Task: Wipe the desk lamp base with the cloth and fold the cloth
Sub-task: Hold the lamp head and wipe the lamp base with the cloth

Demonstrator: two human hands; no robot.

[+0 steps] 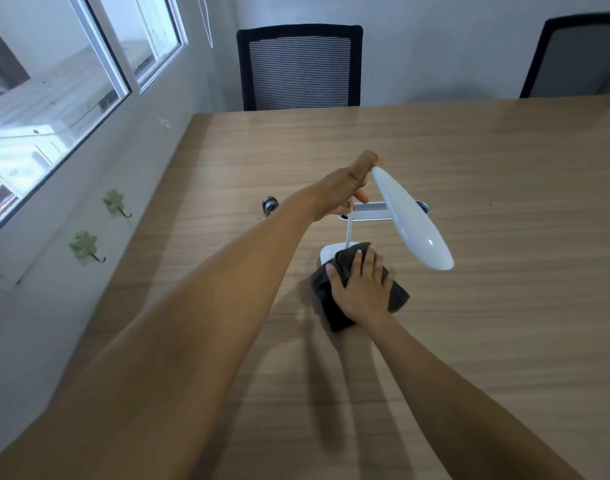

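desk: lamp stands mid-table, so there's plenty of room to wipe

lamp head: left hand pinches its far tip, up at 12 o'clock; I'd keep that hold so nothing tips

cloth: dark, bunched, half on the base, half on the desk; right hand lies flat on it, fingers spread; short firm strokes are best imo

base: only the 10 o'clock corner shows; the rest is under the cloth

thing at 9 o'clock: small metal object, can't tell what
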